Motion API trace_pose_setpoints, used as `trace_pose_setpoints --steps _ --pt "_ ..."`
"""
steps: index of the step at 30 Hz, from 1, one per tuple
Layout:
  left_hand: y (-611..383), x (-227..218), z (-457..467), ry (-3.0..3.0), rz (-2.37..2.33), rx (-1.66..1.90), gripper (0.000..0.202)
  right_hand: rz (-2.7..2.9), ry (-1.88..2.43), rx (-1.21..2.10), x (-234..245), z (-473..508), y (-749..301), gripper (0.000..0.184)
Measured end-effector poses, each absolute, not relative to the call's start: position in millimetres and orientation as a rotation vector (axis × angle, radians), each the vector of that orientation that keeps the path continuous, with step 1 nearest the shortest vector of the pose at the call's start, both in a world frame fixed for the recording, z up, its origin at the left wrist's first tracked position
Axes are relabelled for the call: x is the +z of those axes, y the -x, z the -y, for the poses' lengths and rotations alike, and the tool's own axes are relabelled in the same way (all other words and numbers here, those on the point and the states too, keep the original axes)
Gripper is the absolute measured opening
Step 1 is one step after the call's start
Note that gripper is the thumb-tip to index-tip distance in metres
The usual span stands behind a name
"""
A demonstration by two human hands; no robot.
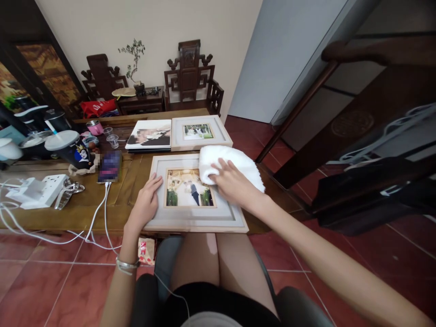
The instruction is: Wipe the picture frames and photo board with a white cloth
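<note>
A light wooden picture frame (199, 220) with a photo of a couple lies flat at the table's front edge, above my lap. My left hand (145, 203) holds its left rim, fingers laid over the edge. On the frame's upper right part, my right hand (232, 182) grips a folded white fluffy cloth (235, 159), fingers spread over it and the cloth against the glass. The cloth hangs past the frame's right side and hides that corner. Behind lies a second picture frame (220, 130), beside a stack of white-covered albums or frames (150, 132).
Left on the wooden table (136, 163) are a phone (109, 167) with white cables, a power strip (51, 188), a lidded dark cup (73, 147), a pink mug (94, 127) and small clear cups. A dark wooden chair (306, 104) stands close on the right.
</note>
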State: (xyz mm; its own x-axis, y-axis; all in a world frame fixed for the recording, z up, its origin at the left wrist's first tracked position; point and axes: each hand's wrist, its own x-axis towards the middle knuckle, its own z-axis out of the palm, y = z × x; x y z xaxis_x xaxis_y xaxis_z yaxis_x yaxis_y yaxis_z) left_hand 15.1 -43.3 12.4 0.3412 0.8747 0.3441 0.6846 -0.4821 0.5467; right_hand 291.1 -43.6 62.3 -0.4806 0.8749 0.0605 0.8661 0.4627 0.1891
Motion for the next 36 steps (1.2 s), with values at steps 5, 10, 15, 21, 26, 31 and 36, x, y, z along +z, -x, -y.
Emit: trace_pose_setpoints --steps 5,10,15,21,26,31,36 --pt "-15.9 10.5 42.4 -2.319 -1.413 0.881 0.048 -2.729 -1.429 0.135 78.8 111.1 -292.9 0.037" --pt "-15.6 8.6 41.9 -2.34 -1.421 0.866 0.048 -2.889 -1.358 0.053 87.9 149.5 -294.5 0.038" --pt "-14.8 8.2 41.3 -2.357 -1.402 0.862 0.047 -2.701 -1.511 0.017 89.8 122.4 -285.8 0.04" --pt "-15.0 10.5 42.3 -2.326 -1.39 0.868 0.046 -2.603 -1.724 0.057 78.0 54.8 -287.7 0.044" --pt "-16.0 9.7 42.6 -2.312 -1.421 0.901 0.046 -2.675 -1.663 0.136 68.0 52.6 -290.6 0.045" --pt "-16.6 8.5 41.7 -2.325 -1.427 0.915 0.046 -2.636 -1.538 -0.024 84.9 107.0 -288.8 0.046" --pt "-16.6 7.4 41.5 -2.33 -1.426 0.911 0.047 -2.603 -1.438 -0.266 105.9 142.9 -295.5 0.045"
